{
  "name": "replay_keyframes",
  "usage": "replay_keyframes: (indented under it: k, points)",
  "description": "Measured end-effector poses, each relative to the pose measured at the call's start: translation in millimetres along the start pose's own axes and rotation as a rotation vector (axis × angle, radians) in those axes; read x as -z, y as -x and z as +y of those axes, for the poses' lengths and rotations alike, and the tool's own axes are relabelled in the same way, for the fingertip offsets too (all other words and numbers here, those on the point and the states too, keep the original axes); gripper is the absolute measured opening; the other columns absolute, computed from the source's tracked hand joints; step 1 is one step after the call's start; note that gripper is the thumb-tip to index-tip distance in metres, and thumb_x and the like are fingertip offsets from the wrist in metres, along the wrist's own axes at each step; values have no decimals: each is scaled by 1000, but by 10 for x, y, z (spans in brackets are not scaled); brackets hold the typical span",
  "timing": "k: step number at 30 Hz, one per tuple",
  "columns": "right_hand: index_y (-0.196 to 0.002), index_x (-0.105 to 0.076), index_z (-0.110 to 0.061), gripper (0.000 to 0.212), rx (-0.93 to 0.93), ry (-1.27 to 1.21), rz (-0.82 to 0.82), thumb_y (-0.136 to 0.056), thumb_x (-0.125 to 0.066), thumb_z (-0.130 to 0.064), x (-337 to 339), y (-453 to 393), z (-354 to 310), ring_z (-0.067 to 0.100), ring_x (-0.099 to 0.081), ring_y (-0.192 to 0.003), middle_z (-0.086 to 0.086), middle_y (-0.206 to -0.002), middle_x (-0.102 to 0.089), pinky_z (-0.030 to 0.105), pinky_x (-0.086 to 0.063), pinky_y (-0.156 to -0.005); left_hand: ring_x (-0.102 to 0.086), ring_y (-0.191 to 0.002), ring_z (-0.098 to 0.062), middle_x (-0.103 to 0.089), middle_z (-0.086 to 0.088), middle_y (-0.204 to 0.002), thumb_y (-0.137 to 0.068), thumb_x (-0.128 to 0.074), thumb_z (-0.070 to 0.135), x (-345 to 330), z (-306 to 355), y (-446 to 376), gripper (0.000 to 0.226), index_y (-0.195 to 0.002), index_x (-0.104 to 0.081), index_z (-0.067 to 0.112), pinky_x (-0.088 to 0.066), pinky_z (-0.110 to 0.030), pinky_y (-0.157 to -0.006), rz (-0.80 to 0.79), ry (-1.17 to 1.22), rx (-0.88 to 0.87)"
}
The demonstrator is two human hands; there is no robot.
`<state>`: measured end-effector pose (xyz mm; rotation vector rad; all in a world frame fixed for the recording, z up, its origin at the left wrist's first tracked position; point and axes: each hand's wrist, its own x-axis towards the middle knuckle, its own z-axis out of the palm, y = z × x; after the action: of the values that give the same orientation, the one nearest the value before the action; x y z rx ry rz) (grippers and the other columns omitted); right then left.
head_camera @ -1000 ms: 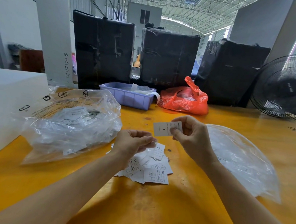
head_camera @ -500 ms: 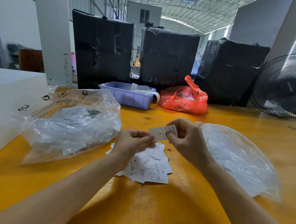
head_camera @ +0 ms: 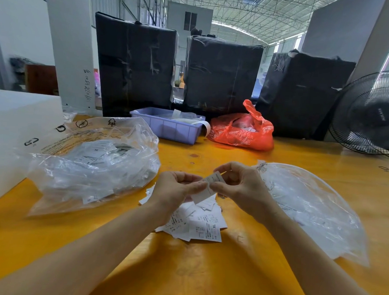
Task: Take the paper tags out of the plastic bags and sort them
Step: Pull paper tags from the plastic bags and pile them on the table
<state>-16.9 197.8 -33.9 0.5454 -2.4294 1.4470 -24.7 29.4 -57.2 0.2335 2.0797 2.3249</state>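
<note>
Both hands, our left hand (head_camera: 177,189) and right hand (head_camera: 238,188), pinch 1 paper tag (head_camera: 205,190); a small pile (head_camera: 198,225) is out, while the full bag (head_camera: 90,161) remains.

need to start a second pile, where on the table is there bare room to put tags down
Bare table lies between the forearms, near of the tag pile, and behind the hands before the purple bin. Crowded: full bag left, flat bag right.

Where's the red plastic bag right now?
In the head view, the red plastic bag sits at the table's far side, right of the purple bin, before the black-wrapped boxes.
</note>
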Motion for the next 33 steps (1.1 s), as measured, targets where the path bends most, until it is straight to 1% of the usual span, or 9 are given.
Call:
replay_keyframes:
  k: [3, 6, 11, 14, 20, 24, 27, 31, 33]
  points:
    - [-87, -64, -20, 11, 5, 16, 13, -85, -67, -9, -63, -3, -1, 6, -61, -56, 0, -67, -67, 24, -51, -56, -68, -77, -21, -72, -9, -78, -74, -73, 5, 2, -5, -7, 9, -81, -68, 6, -56, -31, -74, 29, 27, 2]
    - [-92, -69, -20, 8, -27, 24, -13, -89, -64, -14, -127, 17, -36, 7, -59, -56, 5, -72, -66, 32, -52, -58, -67, -76, -23, -72, -10, -76, -74, -74, 7, 9, -6, -13, 5, -77, -69, 8, -55, -34, -74, 63, 32, 6]
    - [-110, -69, -14, 21, -59, 67, -114, -92, -58, -12, -177, 42, -75, 8, -52, -61, 6, -77, -58, 24, -43, -57, -66, -61, -19, -72, -5, -65, -73, -76, 15, -2, -14, -7, 6, -70, -71, 14, -52, -29, -57, 118, 33, 28]
    - [-118, -62, -7, 27, -179, -58, -69, -91, -60, -11, -170, 36, -77, 11, -60, -66, 8, -87, -63, 20, -49, -59, -64, -59, -19, -71, -2, -63, -73, -77, 23, -12, -9, -14, 10, -70, -69, 17, -49, -29, -57, 178, 72, 55]
    - [-106, -60, 5, 22, -318, -427, -56, -84, -63, 2, -177, 39, -102, 14, -66, -55, 15, -74, -65, 21, -55, -57, -64, -62, -23, -70, -7, -68, -74, -77, 21, -26, 9, -10, 13, -72, -68, 13, -50, -30, -59, 229, 143, 93]
    - [-96, -64, 6, 13, -380, -457, -24, -83, -64, 4, -165, 31, -91, 11, -64, -51, 12, -67, -64, 18, -52, -53, -63, -58, -18, -68, -4, -63, -78, -75, 17, -17, 37, -28, 14, -72, -65, 10, -53, -31, -58, 234, 152, 113]
    - [-94, -64, 6, 11, -386, -457, -18, -84, -63, 4, -156, 29, -71, 11, -63, -51, 12, -65, -64, 18, -51, -52, -64, -63, -20, -69, -6, -69, -78, -75, 17, -7, 37, -36, 13, -73, -65, 10, -54, -37, -69, 221, 114, 123]
    - [-94, -65, 6, 10, -388, -428, -5, -84, -63, 3, -140, 27, -61, 11, -63, -52, 11, -64, -65, 18, -51, -52, -65, -65, -19, -70, -5, -70, -74, -78, 15, 8, 20, -33, 12, -75, -67, 12, -50, -30, -57, 193, 71, 133]
    - [-93, -65, 5, 9, -379, -411, 9, -85, -62, 2, -136, 20, -61, 11, -62, -52, 12, -65, -64, 19, -51, -53, -66, -69, -23, -72, -7, -73, -72, -79, 14, 15, 18, -25, 11, -76, -69, 12, -52, -33, -63, 164, 37, 131]
